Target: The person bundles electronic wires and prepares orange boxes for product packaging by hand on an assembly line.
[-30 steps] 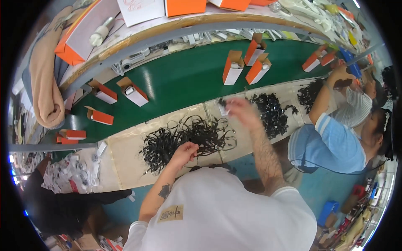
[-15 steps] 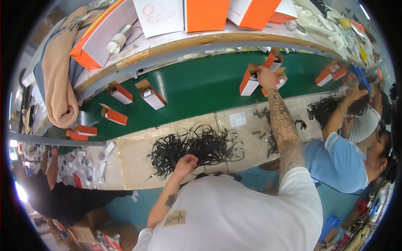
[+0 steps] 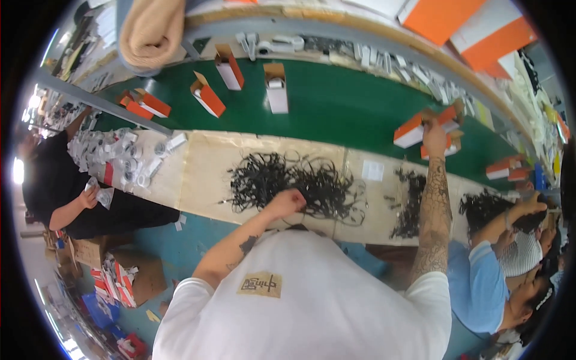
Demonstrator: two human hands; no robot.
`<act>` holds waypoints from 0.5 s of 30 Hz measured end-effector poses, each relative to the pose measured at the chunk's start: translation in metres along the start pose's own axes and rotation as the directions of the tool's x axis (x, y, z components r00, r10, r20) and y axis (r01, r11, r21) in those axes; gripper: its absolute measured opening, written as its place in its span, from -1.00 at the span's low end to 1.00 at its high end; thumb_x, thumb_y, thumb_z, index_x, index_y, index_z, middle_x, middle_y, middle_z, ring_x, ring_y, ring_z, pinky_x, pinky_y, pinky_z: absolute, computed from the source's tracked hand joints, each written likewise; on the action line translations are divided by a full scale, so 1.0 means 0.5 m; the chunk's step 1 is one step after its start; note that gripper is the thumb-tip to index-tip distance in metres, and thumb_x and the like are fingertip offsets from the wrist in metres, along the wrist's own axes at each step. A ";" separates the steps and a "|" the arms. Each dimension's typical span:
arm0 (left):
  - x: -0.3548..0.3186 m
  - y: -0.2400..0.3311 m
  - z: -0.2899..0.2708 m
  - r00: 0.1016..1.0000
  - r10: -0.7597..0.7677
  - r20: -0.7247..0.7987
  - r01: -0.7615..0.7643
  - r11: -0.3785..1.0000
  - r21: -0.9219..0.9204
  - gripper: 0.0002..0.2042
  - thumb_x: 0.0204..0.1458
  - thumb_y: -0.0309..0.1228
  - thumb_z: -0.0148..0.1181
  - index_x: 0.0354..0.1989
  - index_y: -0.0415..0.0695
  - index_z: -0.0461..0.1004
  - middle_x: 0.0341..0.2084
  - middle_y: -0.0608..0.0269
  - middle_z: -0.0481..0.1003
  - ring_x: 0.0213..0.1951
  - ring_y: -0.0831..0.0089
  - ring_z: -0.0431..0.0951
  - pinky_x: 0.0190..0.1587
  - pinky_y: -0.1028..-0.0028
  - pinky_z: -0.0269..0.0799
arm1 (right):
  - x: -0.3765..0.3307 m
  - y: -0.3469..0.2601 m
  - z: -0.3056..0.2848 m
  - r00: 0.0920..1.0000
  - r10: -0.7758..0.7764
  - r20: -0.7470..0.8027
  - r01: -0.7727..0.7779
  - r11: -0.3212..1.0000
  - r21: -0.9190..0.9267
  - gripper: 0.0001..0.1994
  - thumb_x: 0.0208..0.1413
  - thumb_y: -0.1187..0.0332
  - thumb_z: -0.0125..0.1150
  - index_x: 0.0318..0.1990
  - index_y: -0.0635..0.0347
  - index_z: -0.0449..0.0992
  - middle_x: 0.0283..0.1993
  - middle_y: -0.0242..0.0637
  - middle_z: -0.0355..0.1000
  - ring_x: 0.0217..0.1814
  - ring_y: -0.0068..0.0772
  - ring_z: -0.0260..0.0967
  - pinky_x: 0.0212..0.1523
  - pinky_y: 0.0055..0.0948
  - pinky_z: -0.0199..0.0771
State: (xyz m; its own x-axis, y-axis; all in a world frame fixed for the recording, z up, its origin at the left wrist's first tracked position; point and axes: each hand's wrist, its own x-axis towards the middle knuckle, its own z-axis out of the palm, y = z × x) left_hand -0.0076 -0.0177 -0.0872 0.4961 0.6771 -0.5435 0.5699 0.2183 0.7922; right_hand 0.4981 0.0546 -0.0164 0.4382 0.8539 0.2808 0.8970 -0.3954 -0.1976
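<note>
My left hand (image 3: 289, 203) rests at the near side of a tangled heap of black cables (image 3: 258, 180). Its fingers are curled closed, and whatever they hold is too small to make out. Stretched forward to the right, my right hand (image 3: 434, 139) is at the open top of an orange and white box (image 3: 409, 133) on the green belt (image 3: 342, 102). Those fingers look closed among the cardboard flaps, which partly hide them. Two similar boxes, one of them an orange and white carton (image 3: 451, 144), stand close beside that hand.
More open boxes stand on the belt, including a white-fronted box (image 3: 276, 96). Loose black cables (image 3: 411, 201) and a paper sheet (image 3: 372, 170) lie on the bench. A shelf edge (image 3: 336, 18) runs above. Co-workers sit at both sides, one in a blue shirt (image 3: 480, 288).
The view has swung, and the belt boxes sit farther right relative to the cable heap. My left hand has moved a little deeper over the cables; my right hand stays at the boxes.
</note>
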 end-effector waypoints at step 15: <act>0.195 -0.050 -0.070 0.816 0.409 -0.408 0.082 0.617 0.783 -0.83 -0.08 -0.32 0.12 -0.41 -0.16 0.52 -0.35 0.04 0.53 -0.17 0.14 0.49 -0.25 0.26 0.49 | -0.603 0.014 0.158 0.823 0.408 0.395 -0.399 0.910 -0.109 -0.66 -0.07 0.28 0.25 -0.09 0.06 0.41 -0.07 -0.09 0.36 0.03 -0.04 0.32 -0.07 -0.03 0.38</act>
State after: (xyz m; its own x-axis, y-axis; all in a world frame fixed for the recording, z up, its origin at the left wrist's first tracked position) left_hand 0.0037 0.0672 -0.1502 0.3710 0.9286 -0.0062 0.9050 -0.3600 0.2267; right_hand 0.3675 -0.1789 -0.1767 0.7040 0.6752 -0.2204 0.6480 -0.7376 -0.1897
